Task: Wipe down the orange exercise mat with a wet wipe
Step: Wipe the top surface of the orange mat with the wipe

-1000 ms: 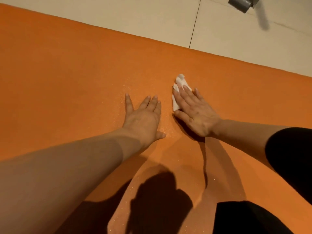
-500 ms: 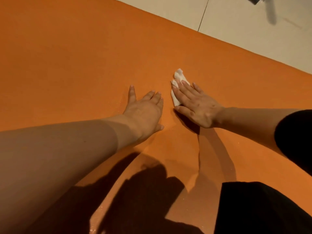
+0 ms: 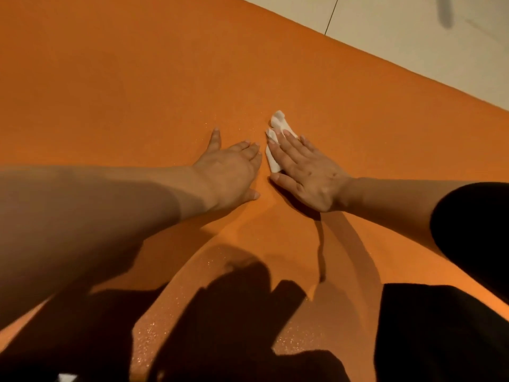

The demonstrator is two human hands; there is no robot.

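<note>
**Wipe pinned flat while the other palm braces the mat**

Both hands sit closer together than half a second ago, and the pale floor has slid further toward the upper right corner as the head tipped down.

The right hand (image 3: 308, 172) lies flat with straight fingers pressing the wet wipe (image 3: 276, 139) onto the orange exercise mat (image 3: 137, 78), just right of frame centre; flat fingers likely spread pressure so more of the wipe rubs the surface. The left hand (image 3: 234, 169) rests palm down just beside it, fingers straight and slightly spread, holding nothing (probably there to bear weight and keep the mat from creeping). Fine glints near both hands and in the lower centre suggest dampness, though I cannot be sure.

Most of the wipe is hidden under the right fingers; only its far tip and left edge show. Dark shadows and a black sleeve (image 3: 473, 230) cover the lower frame, so the mat's state there is hard to read. The tiled floor (image 3: 413, 37) occupies the upper right; the mat's other edges are cut off.
</note>
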